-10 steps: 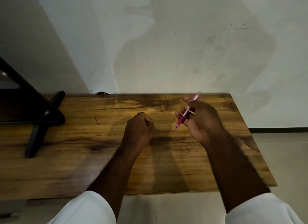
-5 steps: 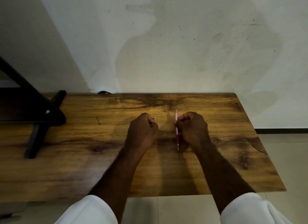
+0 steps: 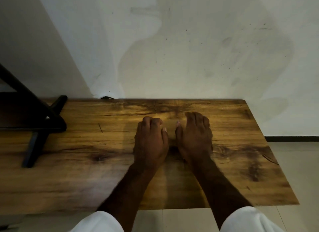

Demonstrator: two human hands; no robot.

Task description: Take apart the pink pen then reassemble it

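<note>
Fingers (image 3: 156, 123) of left hand (image 3: 150, 142), centre frame: curled under, knuckles up; we cannot tell what they enclose | right hand (image 3: 195, 138) just beside: fingers bent down onto counter (image 3: 86, 162), grip unclear to us | pink pen: hidden, we cannot place it | black stand (image 3: 34, 128): left edge, on counter

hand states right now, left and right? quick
Left hand: fingers curled under, contents hidden, cannot tell.
Right hand: palm down on the table, underside hidden, cannot tell.

Smooth, faintly glossy wooden table (image 3: 241, 128)
</note>
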